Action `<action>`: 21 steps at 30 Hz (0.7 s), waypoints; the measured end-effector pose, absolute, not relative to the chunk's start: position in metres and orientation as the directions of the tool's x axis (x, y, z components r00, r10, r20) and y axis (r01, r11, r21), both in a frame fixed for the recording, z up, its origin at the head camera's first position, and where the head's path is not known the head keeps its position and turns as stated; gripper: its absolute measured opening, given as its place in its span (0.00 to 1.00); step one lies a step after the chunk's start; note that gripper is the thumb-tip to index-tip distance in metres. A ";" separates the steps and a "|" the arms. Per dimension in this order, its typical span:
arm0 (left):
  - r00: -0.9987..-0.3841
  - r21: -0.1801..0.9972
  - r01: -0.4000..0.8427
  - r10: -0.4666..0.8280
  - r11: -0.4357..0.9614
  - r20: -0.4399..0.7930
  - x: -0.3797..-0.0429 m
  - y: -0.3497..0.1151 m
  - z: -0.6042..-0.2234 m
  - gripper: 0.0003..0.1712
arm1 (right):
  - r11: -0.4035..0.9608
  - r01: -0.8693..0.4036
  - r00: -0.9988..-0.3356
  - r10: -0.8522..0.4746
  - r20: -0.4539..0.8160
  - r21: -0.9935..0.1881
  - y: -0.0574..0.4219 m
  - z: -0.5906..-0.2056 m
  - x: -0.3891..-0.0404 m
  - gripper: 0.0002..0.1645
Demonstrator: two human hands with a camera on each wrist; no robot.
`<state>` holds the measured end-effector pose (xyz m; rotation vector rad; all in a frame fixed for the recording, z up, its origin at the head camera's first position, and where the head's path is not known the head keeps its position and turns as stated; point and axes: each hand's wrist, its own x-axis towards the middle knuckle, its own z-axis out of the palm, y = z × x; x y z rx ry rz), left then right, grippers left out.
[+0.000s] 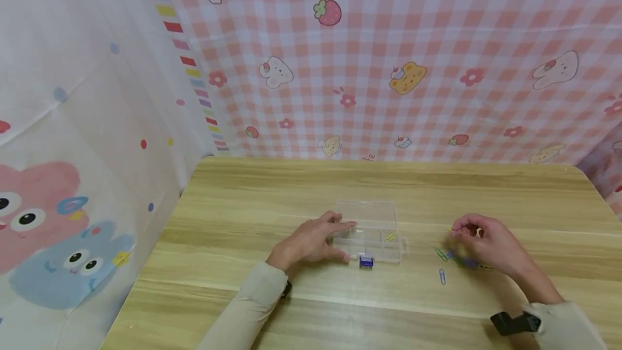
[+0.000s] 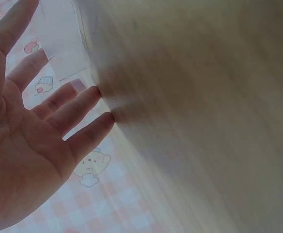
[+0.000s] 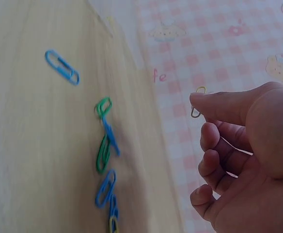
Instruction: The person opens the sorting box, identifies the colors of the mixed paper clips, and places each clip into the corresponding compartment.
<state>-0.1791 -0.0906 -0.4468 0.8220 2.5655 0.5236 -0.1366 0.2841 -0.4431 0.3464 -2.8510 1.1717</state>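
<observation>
A clear plastic compartment box (image 1: pixel 374 214) lies with its lid open on the table. My left hand (image 1: pixel 313 236) rests at its left side, fingers spread, thumb near the front corner and forefinger over the box. In the left wrist view two fingertips (image 2: pixel 108 119) touch the tabletop. One yellow paper clip (image 1: pixel 391 237) is in a right-hand compartment. Raised over the table right of the box, my right hand (image 1: pixel 486 239) pinches another yellow paper clip (image 3: pixel 196 112) between thumb and forefinger. Below it lie several loose paper clips, among them a green one (image 3: pixel 102 154) and a blue one (image 3: pixel 62 67).
A small dark blue piece (image 1: pixel 366 262) sits at the box's front edge. The wooden table (image 1: pixel 252 193) meets a pink checked cloth (image 1: pixel 311 107) behind it. A white patterned cloth (image 1: pixel 121 101) hangs along the left.
</observation>
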 end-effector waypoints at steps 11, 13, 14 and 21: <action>-0.753 0.466 0.461 0.611 0.755 -0.244 -0.179 -0.091 -0.447 0.44 | 0.639 -0.308 -0.950 -0.241 0.198 -0.705 0.259 -0.437 -0.143 0.05; -0.753 0.465 0.465 0.613 0.753 -0.240 -0.179 -0.091 -0.448 0.44 | 0.636 -0.310 -0.949 -0.246 0.196 -0.706 0.254 -0.437 -0.144 0.06; -0.753 0.465 0.467 0.614 0.752 -0.238 -0.179 -0.091 -0.448 0.44 | 0.635 -0.307 -0.950 -0.246 0.191 -0.708 0.251 -0.436 -0.144 0.06; -0.751 0.462 0.474 0.618 0.749 -0.233 -0.179 -0.091 -0.449 0.44 | 0.620 -0.286 -0.953 -0.261 0.152 -0.730 0.236 -0.435 -0.148 0.04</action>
